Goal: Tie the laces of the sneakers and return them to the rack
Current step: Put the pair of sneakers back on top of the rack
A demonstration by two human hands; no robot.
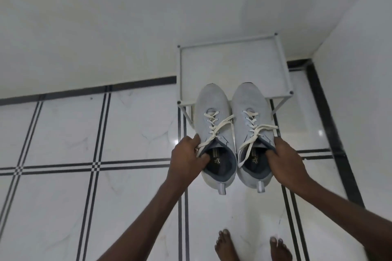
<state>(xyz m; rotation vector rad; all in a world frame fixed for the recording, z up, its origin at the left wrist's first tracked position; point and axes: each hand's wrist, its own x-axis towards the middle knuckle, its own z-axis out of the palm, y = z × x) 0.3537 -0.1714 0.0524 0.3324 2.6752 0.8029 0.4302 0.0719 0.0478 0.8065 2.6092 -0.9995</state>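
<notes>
Two pale grey sneakers held side by side at frame centre, toes pointing up-frame, overlapping front edge of white rack (232,63) in upper centre-right. Left hand (186,158) closed on left sneaker (214,133) at collar's outer side, thumb on the upper, fingers curled inside the opening. Right hand (284,161) clamped on right sneaker (251,131) same way, fingers hooked into the opening. Cream laces (216,131) threaded; loose ends trailing across uppers and into openings; knots not clear. Rack top shelf bare, standing against white wall at corner. Glossy white tiled floor (131,133) with dark lines below. Bare feet (252,246) at bottom edge.
</notes>
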